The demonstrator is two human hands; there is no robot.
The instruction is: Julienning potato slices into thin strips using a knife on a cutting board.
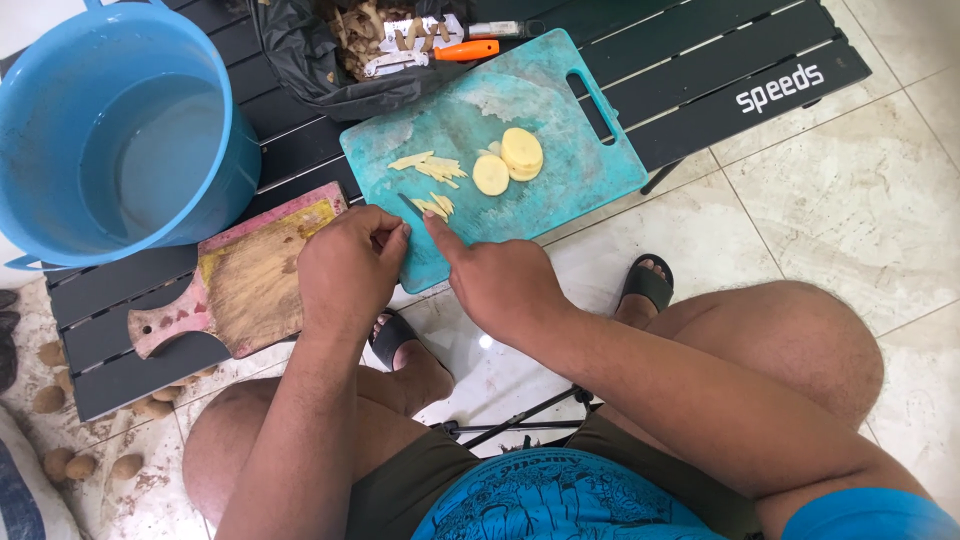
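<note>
A teal cutting board (560, 160) lies on a dark slatted table (700, 70). On it are round potato slices (510, 160) and thin potato strips (435, 168). My left hand (350, 268) is closed in a fist at the board's near edge, with a small dark knife blade (410, 206) sticking out past its fingers; the handle is hidden. My right hand (495, 280) reaches in beside it, index finger stretched out and its tip touching a few cut potato pieces (438, 205) next to the blade. The other fingers are curled, holding nothing.
A blue tub of water (130, 140) stands at the table's left. A worn wooden board (245, 285) lies by my left hand. A black bag of peels (340, 60) and an orange-handled peeler (465, 50) sit behind. Whole potatoes (70, 462) lie on the tiled floor.
</note>
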